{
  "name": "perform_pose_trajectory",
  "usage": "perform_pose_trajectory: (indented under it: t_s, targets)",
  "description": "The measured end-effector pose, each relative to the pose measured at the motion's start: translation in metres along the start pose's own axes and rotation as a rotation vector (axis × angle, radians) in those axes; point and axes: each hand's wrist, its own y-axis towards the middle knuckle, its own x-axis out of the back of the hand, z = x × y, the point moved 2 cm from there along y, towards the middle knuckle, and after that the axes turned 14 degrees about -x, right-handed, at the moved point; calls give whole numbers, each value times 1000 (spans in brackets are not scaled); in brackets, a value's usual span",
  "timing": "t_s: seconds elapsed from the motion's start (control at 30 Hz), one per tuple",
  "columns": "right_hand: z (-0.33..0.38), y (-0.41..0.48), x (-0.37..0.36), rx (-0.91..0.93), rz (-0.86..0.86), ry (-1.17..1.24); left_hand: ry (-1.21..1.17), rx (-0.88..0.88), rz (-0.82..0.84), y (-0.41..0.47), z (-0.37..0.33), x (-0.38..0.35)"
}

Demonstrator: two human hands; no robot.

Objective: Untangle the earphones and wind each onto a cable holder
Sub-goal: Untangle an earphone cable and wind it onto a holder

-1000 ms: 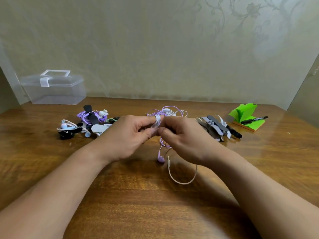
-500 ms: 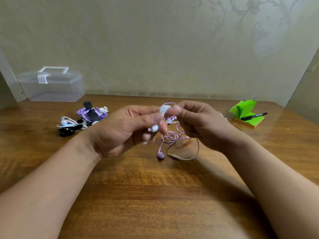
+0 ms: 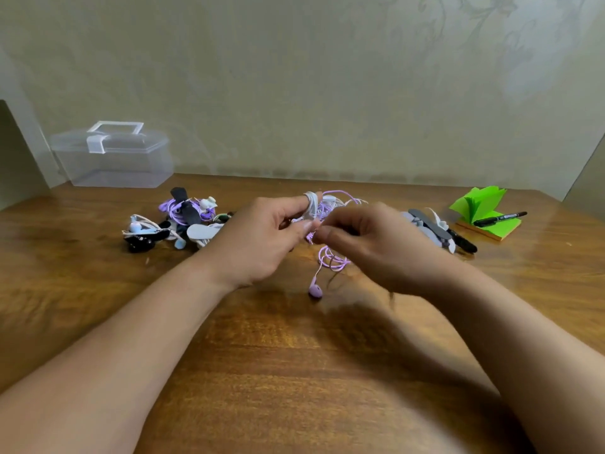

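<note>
My left hand (image 3: 262, 237) holds a white earphone cable (image 3: 310, 204) that is coiled round its fingertips, above the middle of the table. My right hand (image 3: 370, 244), blurred, pinches the same cable just beside the left thumb. Under and behind the hands lies a tangle of purple earphones (image 3: 332, 260), one purple earbud (image 3: 316, 290) resting on the wood. Spare grey and black cable holders (image 3: 429, 229) lie to the right of the hands. To the left sits a pile of wound earphones (image 3: 176, 221) on holders.
A clear plastic box (image 3: 113, 158) with a lid stands at the back left of the wooden table (image 3: 294, 371). A green sticky-note pad (image 3: 484, 214) with a black marker (image 3: 499, 218) on it sits at the back right. A wall runs behind.
The hands have dropped back toward the table after being raised. The right hand has moved down and round the left fingers, and the loose end of the white cable is no longer in sight.
</note>
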Motion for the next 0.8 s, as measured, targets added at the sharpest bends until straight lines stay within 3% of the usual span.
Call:
perform_pose_trajectory:
  t_s: [0.17, 0.33, 0.43, 0.53, 0.63, 0.8]
  targets:
    - [-7, 2, 27, -2, -50, 105, -29, -18, 245, -3, -14, -3]
    - [-10, 3, 29, 10, 220, 579, -553, 30, 355, -6, -27, 1]
    - [-13, 8, 15, -12, 326, 808, -965, 69, 228, -5, -29, -1]
    - [-10, 7, -3, -50, 278, 756, -1110, 106, -28, 3, -22, -4]
    - [-8, 6, -16, -101, 141, 468, -1016, 164, -254, 10, -8, -5]
    - [1, 0, -19, -125, 131, 291, -366, 71, -283, 6, -1, -9]
